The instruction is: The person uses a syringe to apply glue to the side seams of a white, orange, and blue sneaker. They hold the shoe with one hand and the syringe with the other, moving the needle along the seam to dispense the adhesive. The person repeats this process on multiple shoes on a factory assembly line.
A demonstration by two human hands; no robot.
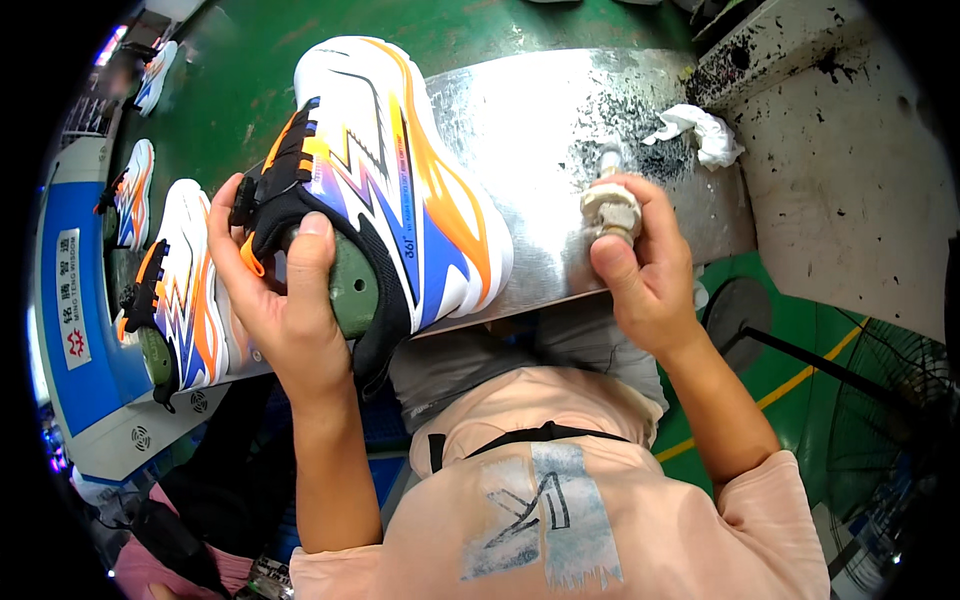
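Note:
A white running shoe [400, 190] with orange and blue markings lies tilted on the metal bench top [540, 250], its toe pointing away from me. A dark green shoe last [358, 285] fills its opening. My left hand [290, 320] is closed around the collar, thumb on the last and fingers along the black lace side. Over the bench to the right, my right hand [655, 270] grips a small tool [612, 210] with a pale, lumpy, wrapped-looking body and a narrow tip pointing away from me. The tool's exact kind is unclear, and it is apart from the shoe.
A similar shoe [190, 290] on its last stands left of mine, with more [133, 195] farther along the green surface [230, 80]. Crumpled white tissue [705, 135] lies by a stained pale panel [850, 150]. A blue and white machine [85, 300] stands at the left.

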